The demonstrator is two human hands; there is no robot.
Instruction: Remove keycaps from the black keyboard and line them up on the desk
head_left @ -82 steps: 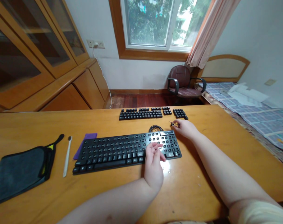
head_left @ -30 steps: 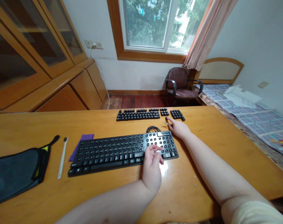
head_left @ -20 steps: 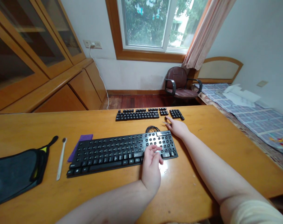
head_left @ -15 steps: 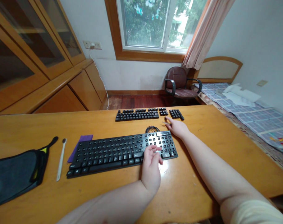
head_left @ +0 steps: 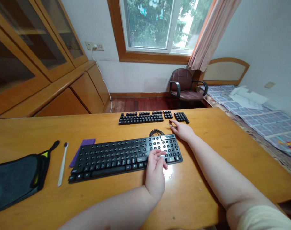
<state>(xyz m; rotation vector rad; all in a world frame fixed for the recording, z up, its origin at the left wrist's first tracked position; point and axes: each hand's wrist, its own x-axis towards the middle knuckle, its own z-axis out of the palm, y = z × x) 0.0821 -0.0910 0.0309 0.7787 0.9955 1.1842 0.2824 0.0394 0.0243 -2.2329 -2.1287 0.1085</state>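
A black keyboard (head_left: 107, 159) lies slanted on the desk, most of its keycaps off and its switch posts bare. My left hand (head_left: 156, 172) rests at its front right edge, holding nothing, fingers loosely bent and apart. Farther off, my right hand (head_left: 182, 130) is low over the desk with its fingers closed round a thin metal tool (head_left: 170, 125), whose kind is too small to make out. A dark keycap (head_left: 170, 121) is at the right index fingertip. Beyond that hand, loose keycaps (head_left: 141, 119) are laid out in keyboard order, with a number-pad group (head_left: 181, 117) at the right.
A coiled black cable (head_left: 156, 132) sits behind the keyboard. A purple cloth (head_left: 88, 141) is partly under its left end. Left of it lie a white-handled brush (head_left: 63, 164) and a dark pouch (head_left: 16, 179). The desk's far edge runs just past the keycap rows.
The metal tool in my right hand has shifted slightly. My left hand and the keyboard stay where they were.
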